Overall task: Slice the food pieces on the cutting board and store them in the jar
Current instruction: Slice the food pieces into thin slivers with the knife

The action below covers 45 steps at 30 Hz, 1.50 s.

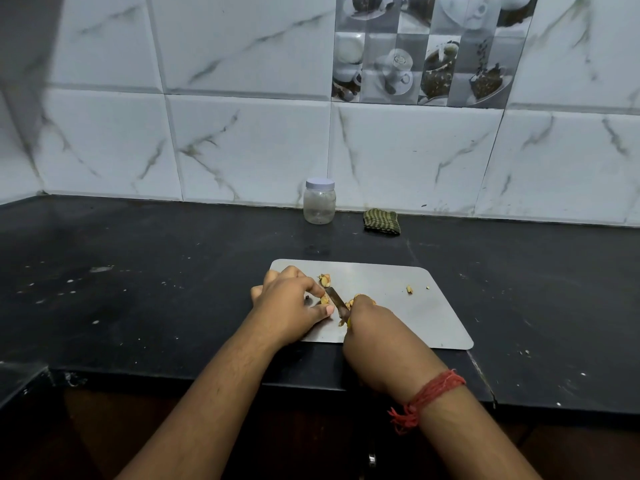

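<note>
A grey cutting board [408, 310] lies on the black counter in front of me. My left hand [291, 303] pinches a small yellowish food piece [324, 299] against the board. My right hand [370, 327] grips a knife [336, 299] by its yellow handle, and the blade rests beside that piece. More cut pieces [325, 280] lie just behind the blade, and a small bit [409, 289] sits further right on the board. A clear plastic jar [319, 202] with a white lid on stands at the back by the tiled wall.
A folded green striped cloth [382, 221] lies right of the jar against the wall. The black counter [138, 271] stretches to both sides, speckled with crumbs. Its front edge runs just below the board.
</note>
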### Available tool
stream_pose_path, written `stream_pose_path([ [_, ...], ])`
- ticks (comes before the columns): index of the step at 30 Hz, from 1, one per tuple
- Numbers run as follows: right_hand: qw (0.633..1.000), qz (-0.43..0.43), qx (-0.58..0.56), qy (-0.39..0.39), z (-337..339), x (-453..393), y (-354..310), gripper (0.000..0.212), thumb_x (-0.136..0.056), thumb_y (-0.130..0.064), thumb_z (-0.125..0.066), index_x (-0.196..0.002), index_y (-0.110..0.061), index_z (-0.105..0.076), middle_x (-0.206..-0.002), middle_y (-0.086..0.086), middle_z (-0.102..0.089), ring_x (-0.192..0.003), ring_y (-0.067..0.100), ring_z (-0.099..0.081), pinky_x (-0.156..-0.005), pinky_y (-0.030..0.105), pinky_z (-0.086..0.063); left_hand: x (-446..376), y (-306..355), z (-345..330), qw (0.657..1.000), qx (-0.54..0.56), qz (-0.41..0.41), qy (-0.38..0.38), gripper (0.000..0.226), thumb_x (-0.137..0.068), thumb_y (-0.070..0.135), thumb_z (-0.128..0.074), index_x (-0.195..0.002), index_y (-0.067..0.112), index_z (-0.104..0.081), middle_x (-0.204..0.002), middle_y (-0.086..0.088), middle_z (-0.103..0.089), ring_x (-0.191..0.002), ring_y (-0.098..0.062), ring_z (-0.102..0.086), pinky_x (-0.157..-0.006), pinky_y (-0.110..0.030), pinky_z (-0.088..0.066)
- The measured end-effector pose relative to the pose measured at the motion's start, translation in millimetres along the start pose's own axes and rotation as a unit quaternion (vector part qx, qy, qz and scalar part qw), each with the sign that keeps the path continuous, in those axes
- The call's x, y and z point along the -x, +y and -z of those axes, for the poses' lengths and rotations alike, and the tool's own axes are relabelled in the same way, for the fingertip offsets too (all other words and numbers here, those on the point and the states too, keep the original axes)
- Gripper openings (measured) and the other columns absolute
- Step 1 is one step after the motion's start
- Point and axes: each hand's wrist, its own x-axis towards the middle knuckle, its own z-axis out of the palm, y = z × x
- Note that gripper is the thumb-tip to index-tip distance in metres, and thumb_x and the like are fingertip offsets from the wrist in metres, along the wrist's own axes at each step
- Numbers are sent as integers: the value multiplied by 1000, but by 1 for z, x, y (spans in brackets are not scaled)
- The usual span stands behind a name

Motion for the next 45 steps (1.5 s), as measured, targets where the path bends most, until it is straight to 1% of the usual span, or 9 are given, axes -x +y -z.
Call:
stream_pose_path([
  [14, 978, 42, 183, -92, 8, -9, -5, 23, -95, -2, -41, -111, -1, -57, -71, 3, -31, -57, 15, -35, -49, 22, -28, -1, -1, 0, 1000, 5, 9, -2, 23, -82, 54, -73, -99, 38, -72, -111, 19, -50, -119, -9, -34, -99, -36, -26],
  [18, 959, 72, 239, -136, 13, -8, -10, 26, -95, -1, -41, -115, 2, -58, -103, 13, -56, -79, 21, -45, -69, 28, -38, -1, -4, 1, 999, 35, 20, -4, 15, -85, 49, -72, -96, 39, -74, -112, 19, -52, -121, -10, -34, -96, -36, -25],
  [20, 947, 89, 258, -167, 14, -9, -13, 26, -94, -1, -44, -115, 6, -60, -99, 13, -55, -73, 20, -44, -70, 28, -37, -1, -3, 1, 1000, 16, 22, -6, 16, -84, 51, -73, -95, 40, -73, -113, 19, -51, -121, -10, -34, -97, -36, -25],
  [25, 916, 93, 310, -237, 26, -12, -21, 14, -94, -2, -52, -85, 8, -57, -71, 7, -42, -55, 17, -40, -34, 11, -36, -2, -2, 3, 999, 5, 32, -22, 19, -83, 54, -73, -95, 40, -71, -119, 18, -50, -123, -12, -34, -103, -41, -28],
  [29, 923, 93, 288, -238, 20, -13, -20, 30, -92, -8, -59, -118, 6, -61, -107, 16, -59, -94, 28, -60, -72, 25, -43, -1, 0, 2, 999, 21, 27, -15, 15, -84, 52, -72, -93, 39, -71, -117, 19, -51, -124, -11, -34, -104, -41, -26],
  [32, 937, 82, 254, -227, 19, -17, -15, 11, -96, -7, -51, -92, -4, -62, -68, 3, -51, -54, 12, -49, -51, 21, -44, -1, 1, 0, 999, 18, 29, -13, 16, -84, 51, -73, -94, 39, -71, -116, 19, -51, -123, -11, -35, -104, -40, -27],
  [34, 939, 64, 247, -231, 18, -20, -12, 26, -96, -1, -48, -70, -7, -47, -64, 5, -49, -46, 12, -45, -35, 19, -41, -1, 1, 1, 999, 16, 30, -21, 17, -84, 52, -73, -95, 39, -70, -117, 18, -51, -123, -12, -35, -103, -39, -27],
  [39, 949, 22, 200, -243, 16, -27, -5, 32, -95, 4, -39, -66, -5, -48, -52, 7, -54, -21, 9, -42, -31, 20, -38, -2, 2, 2, 999, 10, 37, -30, 20, -83, 53, -73, -96, 39, -70, -117, 17, -50, -123, -13, -36, -100, -39, -26],
  [45, 948, 31, 219, -229, 16, -20, -4, 34, -96, -6, -50, -65, -14, -41, -64, 0, -45, -42, 7, -52, -26, 10, -33, -1, 3, 5, 998, 16, 48, -40, 14, -81, 53, -75, -84, 43, -66, -114, 18, -49, -124, -14, -36, -101, -38, -24],
])
